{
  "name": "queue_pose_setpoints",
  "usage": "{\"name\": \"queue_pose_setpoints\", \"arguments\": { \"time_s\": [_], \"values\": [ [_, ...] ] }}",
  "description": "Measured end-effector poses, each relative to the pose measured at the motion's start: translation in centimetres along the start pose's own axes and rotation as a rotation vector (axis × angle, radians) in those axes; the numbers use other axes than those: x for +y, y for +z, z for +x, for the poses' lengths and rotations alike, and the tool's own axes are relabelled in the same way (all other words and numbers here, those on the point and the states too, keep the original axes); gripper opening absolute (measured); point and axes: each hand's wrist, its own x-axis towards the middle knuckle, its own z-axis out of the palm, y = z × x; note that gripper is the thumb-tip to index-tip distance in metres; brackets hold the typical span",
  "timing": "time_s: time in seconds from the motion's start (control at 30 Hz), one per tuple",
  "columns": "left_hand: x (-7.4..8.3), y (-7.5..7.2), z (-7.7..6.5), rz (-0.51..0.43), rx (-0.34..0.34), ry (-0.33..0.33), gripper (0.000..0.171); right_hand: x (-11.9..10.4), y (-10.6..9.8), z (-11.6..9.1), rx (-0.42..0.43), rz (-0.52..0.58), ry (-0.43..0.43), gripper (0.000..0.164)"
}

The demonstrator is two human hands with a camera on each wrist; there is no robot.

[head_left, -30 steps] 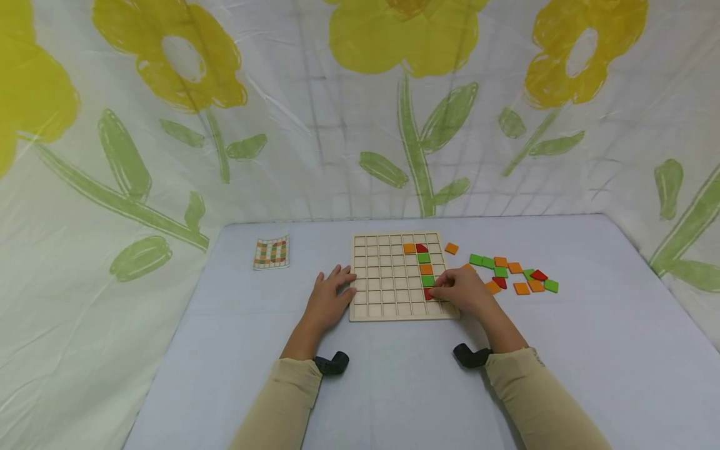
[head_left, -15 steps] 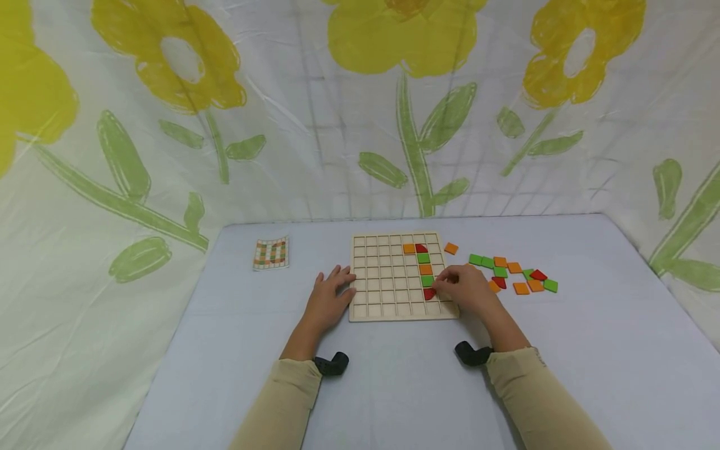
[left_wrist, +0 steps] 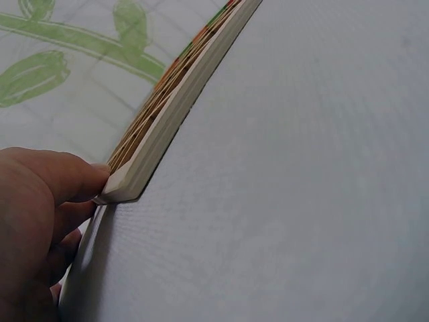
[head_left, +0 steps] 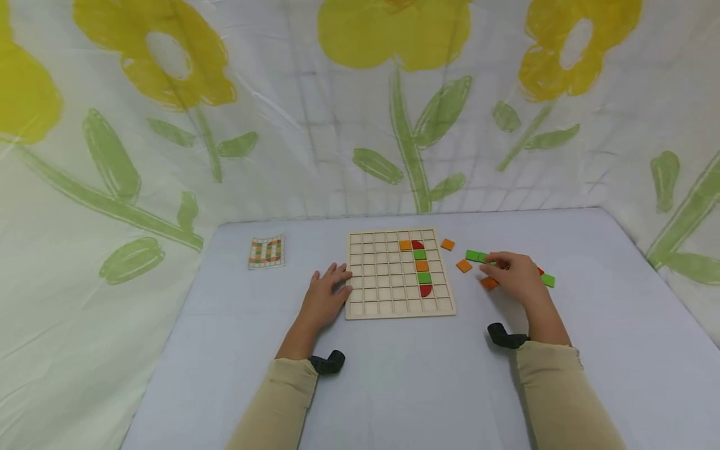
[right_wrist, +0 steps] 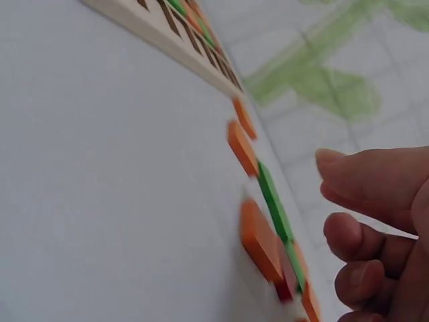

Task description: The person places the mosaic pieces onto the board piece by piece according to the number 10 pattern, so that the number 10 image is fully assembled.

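My left hand (head_left: 325, 297) lies palm down at the left edge of a wooden grid board (head_left: 394, 317). In the left wrist view its thumb touches the board's corner, with the other fingers bent beside it. Set into the board's right part are an orange tile (head_left: 405, 245), green tiles (head_left: 419, 255) and red quarter-round tiles (head_left: 425, 290), most of them in one column. My right hand (head_left: 517, 275) hovers over the loose tiles, hiding several. Nothing shows between its loosely bent thumb and fingers in the right wrist view, where an orange tile (right_wrist: 258, 241) lies nearby.
A small card (head_left: 267, 252) with a coloured grid pattern lies left of the board. Loose orange tiles (head_left: 464, 266) and green tiles (head_left: 475, 255) lie to its right. A white cloth (head_left: 315, 112) painted with flowers hangs behind the table.
My right hand has left the red quarter-round tile on the board and moved right, over the loose tiles. My left hand stays at the board's edge. The head view has shifted slightly.
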Motion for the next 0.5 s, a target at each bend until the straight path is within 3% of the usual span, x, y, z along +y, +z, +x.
{"name": "queue_pose_setpoints", "arguments": {
  "time_s": [0.23,0.37,0.5],
  "values": [
    [-0.2,0.0,0.1,0.022,-0.01,-0.015,0.037,1.6,-1.7,-0.2,-0.115,-0.066,0.008,0.051],
    [-0.2,0.1,0.2,0.014,-0.009,-0.022,0.037,1.8,-1.7,-0.3,-0.193,-0.093,-0.001,0.051],
    [-0.2,0.2,0.2,0.01,-0.009,-0.012,0.036,1.9,-1.3,-0.2,-0.21,-0.103,0.001,0.05]
  ]
}}
